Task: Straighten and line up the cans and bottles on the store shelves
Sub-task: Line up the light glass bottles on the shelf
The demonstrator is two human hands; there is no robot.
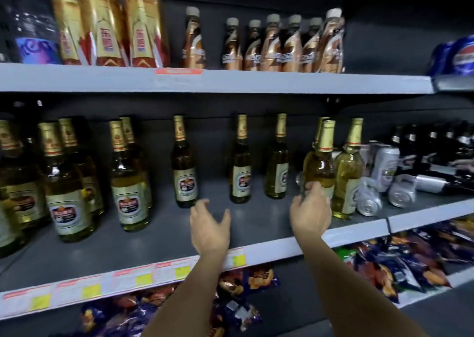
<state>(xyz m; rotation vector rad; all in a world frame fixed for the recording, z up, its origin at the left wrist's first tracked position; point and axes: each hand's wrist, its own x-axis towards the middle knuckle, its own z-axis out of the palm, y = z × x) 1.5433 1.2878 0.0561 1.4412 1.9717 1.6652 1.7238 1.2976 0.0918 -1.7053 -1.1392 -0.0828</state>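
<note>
Gold-foil beer bottles stand along the grey middle shelf (154,244). Three of them stand apart in the middle: one (184,172), one (240,170) and one (277,167). My right hand (311,209) grips the lower body of a beer bottle (320,162) at the right, next to another bottle (348,172). My left hand (210,225) hovers open over the shelf, in front of the middle bottles, touching nothing. Silver cans (369,199) lie on their sides at the right, others (386,164) stand behind them.
Several beer bottles (66,182) crowd the shelf's left end. Dark bottles (436,182) stand and lie at the far right. The upper shelf (230,80) carries brown small bottles (282,46) and large gold bottles (107,26). Snack bags (384,265) fill the shelf below.
</note>
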